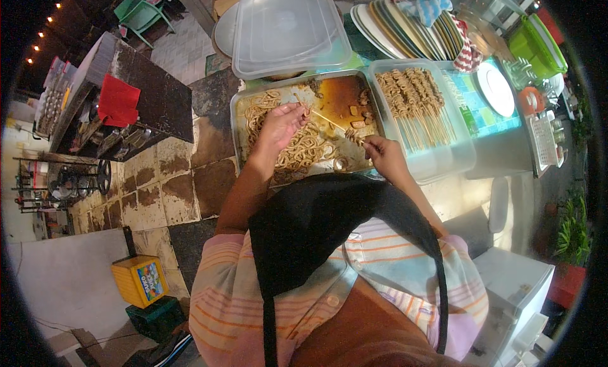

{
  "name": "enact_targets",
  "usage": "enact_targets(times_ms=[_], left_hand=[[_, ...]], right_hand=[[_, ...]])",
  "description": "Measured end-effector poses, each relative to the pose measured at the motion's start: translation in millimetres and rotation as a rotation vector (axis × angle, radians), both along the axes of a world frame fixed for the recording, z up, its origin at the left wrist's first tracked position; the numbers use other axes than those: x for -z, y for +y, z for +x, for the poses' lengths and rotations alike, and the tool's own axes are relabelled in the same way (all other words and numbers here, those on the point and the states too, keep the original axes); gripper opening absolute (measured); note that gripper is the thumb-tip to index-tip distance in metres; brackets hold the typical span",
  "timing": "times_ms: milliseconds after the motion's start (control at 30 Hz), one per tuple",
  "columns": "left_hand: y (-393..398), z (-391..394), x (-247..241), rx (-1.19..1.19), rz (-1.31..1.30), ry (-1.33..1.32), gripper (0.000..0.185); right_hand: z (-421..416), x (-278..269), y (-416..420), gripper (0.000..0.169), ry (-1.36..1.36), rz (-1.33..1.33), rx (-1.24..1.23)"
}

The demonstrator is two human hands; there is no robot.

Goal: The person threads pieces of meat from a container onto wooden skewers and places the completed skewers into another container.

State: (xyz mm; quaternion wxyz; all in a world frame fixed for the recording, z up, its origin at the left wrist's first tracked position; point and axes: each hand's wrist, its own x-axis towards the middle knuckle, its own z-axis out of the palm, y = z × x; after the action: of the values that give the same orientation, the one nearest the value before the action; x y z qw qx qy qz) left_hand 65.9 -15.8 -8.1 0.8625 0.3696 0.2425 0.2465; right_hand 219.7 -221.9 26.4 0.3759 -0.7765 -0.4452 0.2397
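Observation:
My right hand (381, 153) grips a thin bamboo skewer (327, 119) by its lower end, with a folded brown piece (354, 135) threaded close to the fingers. Near the skewer's far tip, my left hand (284, 122) pinches another brown strip, which looks like chicken intestine. Both hands are above a metal tray (304, 82). Cooked coiled strips (304, 146) fill its left and near parts, while dark brown liquid (341, 95) and a few chunks lie at the far right. Right of the tray, a clear plastic container (418, 160) holds several loaded skewers (411, 94) lying side by side.
Behind the tray rests a translucent plastic lid (289, 30). A row of upright plates (403, 30) stands at the back with a blue striped cloth (427, 6) on top. A white oval plate (495, 89) lies at the right. Across the floor is a dark counter (152, 77).

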Motion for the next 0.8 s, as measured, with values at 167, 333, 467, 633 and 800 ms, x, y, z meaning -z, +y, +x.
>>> enact_targets(times_ms=[167,333,467,633,800], left_hand=[[2,0,4,0.021,-0.018,0.052,0.01],[3,0,8,0.042,-0.006,0.074,0.011],[5,0,13,0.036,-0.064,0.042,0.011],[5,0,13,0.033,-0.088,0.048,0.011],[5,-1,13,0.01,-0.094,0.054,0.012]], right_hand=[[1,1,0,0.012,-0.056,-0.016,-0.024],[0,-3,1,0.012,-0.083,-0.026,-0.044],[1,1,1,0.011,-0.073,-0.017,-0.039],[-1,0,2,0.01,-0.06,0.004,-0.022],[2,5,2,0.011,-0.105,-0.052,-0.052]])
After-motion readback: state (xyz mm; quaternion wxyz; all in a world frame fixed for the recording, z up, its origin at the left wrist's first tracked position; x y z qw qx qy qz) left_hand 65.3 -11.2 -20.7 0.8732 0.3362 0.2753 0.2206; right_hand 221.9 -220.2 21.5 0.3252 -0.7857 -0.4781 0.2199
